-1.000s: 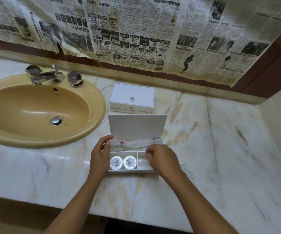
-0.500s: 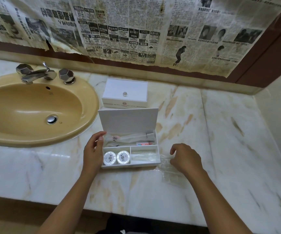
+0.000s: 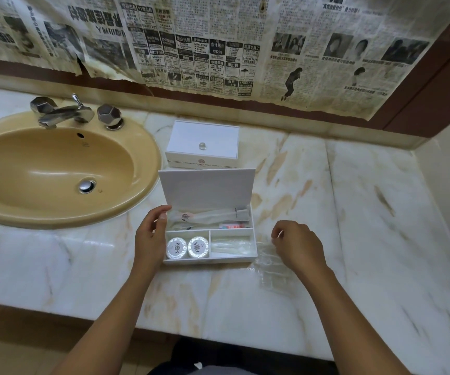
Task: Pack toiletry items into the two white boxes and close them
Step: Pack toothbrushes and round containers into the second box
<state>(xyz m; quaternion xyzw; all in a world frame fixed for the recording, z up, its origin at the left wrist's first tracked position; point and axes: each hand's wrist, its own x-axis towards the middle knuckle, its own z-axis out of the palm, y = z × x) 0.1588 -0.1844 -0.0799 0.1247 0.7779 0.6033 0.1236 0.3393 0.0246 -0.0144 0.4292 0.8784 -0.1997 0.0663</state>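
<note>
An open white box [image 3: 210,260] stands on the marble counter with its lid [image 3: 207,188] upright. Its back slot holds wrapped toothbrush packets [image 3: 213,215] and a small red-and-white tube [image 3: 232,226]. Two round wrapped soaps [image 3: 176,248] fill the front left slot, and clear sachets [image 3: 232,246] lie in the front right one. My left hand [image 3: 149,236] rests against the box's left wall. My right hand [image 3: 297,244], fingers curled, pinches a clear plastic packet [image 3: 271,266] lying on the counter just right of the box. A second white box [image 3: 218,136] sits shut behind.
A tan sink [image 3: 142,147] with a chrome faucet [image 3: 64,113] lies to the left. Newspaper [image 3: 218,50] covers the wall behind. The counter's front edge [image 3: 218,336] runs close below my arms, and a side wall bounds it on the right.
My right hand left the box's front right slot and moved right onto the clear packet on the counter. My left hand stayed at the box's left wall.
</note>
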